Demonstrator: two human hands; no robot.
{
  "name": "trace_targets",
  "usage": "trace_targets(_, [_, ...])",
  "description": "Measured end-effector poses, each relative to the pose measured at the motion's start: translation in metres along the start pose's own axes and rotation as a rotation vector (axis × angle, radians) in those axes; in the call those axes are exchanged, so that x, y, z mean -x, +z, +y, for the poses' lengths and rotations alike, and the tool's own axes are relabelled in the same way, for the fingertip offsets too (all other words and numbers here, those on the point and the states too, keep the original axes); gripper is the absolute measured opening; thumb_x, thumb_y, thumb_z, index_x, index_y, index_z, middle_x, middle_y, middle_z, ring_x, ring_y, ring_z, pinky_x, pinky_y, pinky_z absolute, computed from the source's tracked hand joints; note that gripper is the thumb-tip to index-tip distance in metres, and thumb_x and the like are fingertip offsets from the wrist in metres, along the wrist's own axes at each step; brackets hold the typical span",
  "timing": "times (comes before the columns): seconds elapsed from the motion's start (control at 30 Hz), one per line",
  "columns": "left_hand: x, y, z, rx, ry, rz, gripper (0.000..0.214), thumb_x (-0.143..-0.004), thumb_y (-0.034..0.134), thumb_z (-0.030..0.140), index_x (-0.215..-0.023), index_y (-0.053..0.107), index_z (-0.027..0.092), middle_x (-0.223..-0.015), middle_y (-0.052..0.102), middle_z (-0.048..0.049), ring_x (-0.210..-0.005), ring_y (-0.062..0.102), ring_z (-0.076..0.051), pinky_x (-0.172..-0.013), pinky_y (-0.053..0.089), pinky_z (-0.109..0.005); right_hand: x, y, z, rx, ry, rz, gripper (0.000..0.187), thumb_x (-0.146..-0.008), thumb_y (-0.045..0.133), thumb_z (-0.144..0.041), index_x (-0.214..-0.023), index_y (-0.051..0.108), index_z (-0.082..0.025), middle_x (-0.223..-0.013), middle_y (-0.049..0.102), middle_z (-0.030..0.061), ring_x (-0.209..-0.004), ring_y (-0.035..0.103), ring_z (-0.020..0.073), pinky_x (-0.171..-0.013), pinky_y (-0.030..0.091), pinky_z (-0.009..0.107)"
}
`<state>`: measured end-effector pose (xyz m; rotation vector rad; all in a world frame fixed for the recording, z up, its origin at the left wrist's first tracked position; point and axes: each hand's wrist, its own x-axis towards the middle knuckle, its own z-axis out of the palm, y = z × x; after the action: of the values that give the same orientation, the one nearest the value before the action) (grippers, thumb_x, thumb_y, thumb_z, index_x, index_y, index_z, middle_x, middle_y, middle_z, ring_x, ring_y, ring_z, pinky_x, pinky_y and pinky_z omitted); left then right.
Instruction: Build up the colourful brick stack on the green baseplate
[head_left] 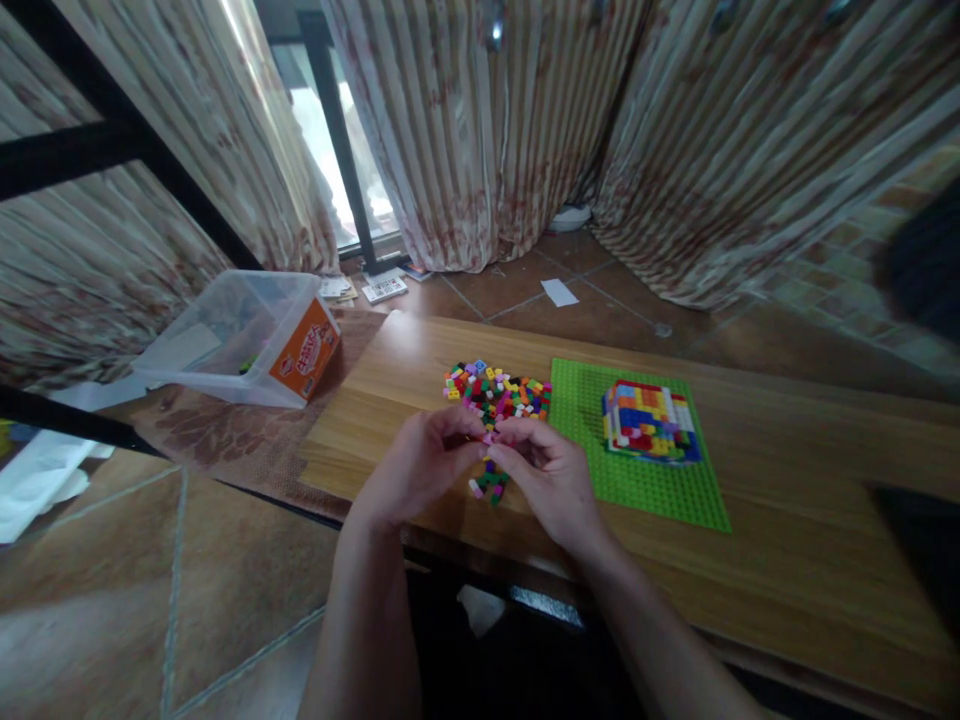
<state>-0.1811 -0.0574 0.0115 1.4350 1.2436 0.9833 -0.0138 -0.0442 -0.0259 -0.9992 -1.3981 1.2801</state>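
My left hand [430,462] and my right hand [546,476] meet over the near side of a loose pile of toy bricks [504,392]. Between their fingertips is a small pink brick [489,438], which both hands pinch; its shape is mostly covered by the fingers. Several green, pink and white bricks [493,488] lie on the wood just below the hands. To the right, a green baseplate [630,488] carries a built block of many-coloured bricks [651,422] with stepped layers.
The wooden table [795,560] runs to the right, with a dark object [919,545] at its right edge. On the left stands a clear plastic box [217,385] with an orange label. Papers [559,292] lie on the tiled floor before striped curtains [487,130].
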Motion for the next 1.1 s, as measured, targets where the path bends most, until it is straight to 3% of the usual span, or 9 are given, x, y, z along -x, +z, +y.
trace_targets(0.2, [-0.001,0.006,0.0,0.044,0.039,-0.023,0.009,-0.083,0.069,0.023,-0.081,0.068,0.014,-0.076,0.067,-0.0024,-0.072,0.062,-0.012,-0.068,0.05,-0.023,0.0,-0.002,-0.002,0.037,-0.007,0.008,0.015,-0.08,0.071,-0.035,-0.078,0.073,-0.021,-0.07,0.07,-0.0004,-0.061,0.059,0.013,-0.058,0.047,0.025])
trace_targets(0.43, [0.001,0.003,0.002,0.105,0.006,-0.093,0.012,-0.085,0.066,0.026,-0.085,0.068,0.015,-0.079,0.068,-0.0041,-0.07,0.063,-0.014,-0.067,0.053,-0.026,-0.003,-0.005,-0.004,-0.149,0.081,-0.022,0.021,-0.078,0.073,-0.042,-0.077,0.073,-0.021,-0.063,0.066,-0.0027,-0.056,0.057,0.0112,-0.056,0.047,0.024])
trace_targets(0.6, [-0.002,0.006,-0.002,-0.039,0.021,-0.064,0.009,-0.084,0.064,0.02,-0.083,0.07,0.015,-0.08,0.07,-0.0034,-0.076,0.064,-0.015,-0.073,0.052,-0.026,-0.003,-0.01,-0.002,-0.305,0.19,-0.021,0.021,-0.076,0.076,-0.041,-0.081,0.073,-0.021,-0.074,0.072,0.0009,-0.061,0.062,0.0117,-0.056,0.048,0.023])
trace_targets(0.77, [-0.005,0.009,-0.009,-0.14,0.004,-0.032,0.014,-0.083,0.063,0.019,-0.09,0.074,0.017,-0.085,0.073,-0.0037,-0.077,0.066,-0.016,-0.071,0.052,-0.026,-0.003,-0.014,-0.002,-0.437,0.231,0.061,0.02,-0.068,0.083,-0.034,-0.081,0.073,-0.022,-0.075,0.074,0.0001,-0.062,0.068,0.0129,-0.058,0.053,0.024])
trace_targets(0.9, [-0.002,-0.006,-0.014,-0.168,0.018,0.095,0.016,-0.079,0.066,0.022,-0.092,0.074,0.016,-0.091,0.074,-0.0052,-0.081,0.065,-0.016,-0.076,0.051,-0.027,-0.005,-0.016,-0.001,-0.418,0.206,0.096,0.018,-0.067,0.083,-0.029,-0.08,0.074,-0.022,-0.072,0.071,-0.0019,-0.061,0.064,0.0109,-0.057,0.051,0.023])
trace_targets(1.03, [0.003,-0.03,-0.021,-0.25,-0.114,0.374,0.026,-0.076,0.067,0.029,-0.096,0.072,0.014,-0.089,0.071,-0.0052,-0.063,0.057,-0.012,-0.055,0.043,-0.023,-0.006,-0.016,0.003,-0.288,0.101,0.151,0.015,-0.067,0.081,-0.029,-0.079,0.074,-0.022,-0.073,0.07,-0.0022,-0.062,0.06,0.0113,-0.057,0.049,0.023])
trace_targets(1.1, [0.004,-0.037,-0.025,-0.312,-0.199,0.451,0.028,-0.072,0.068,0.028,-0.096,0.072,0.013,-0.088,0.069,-0.005,-0.06,0.054,-0.011,-0.052,0.04,-0.022,-0.006,-0.015,0.005,-0.138,0.039,0.156,0.014,-0.069,0.08,-0.031,-0.079,0.074,-0.022,-0.075,0.071,-0.0008,-0.066,0.061,0.0136,-0.06,0.05,0.026])
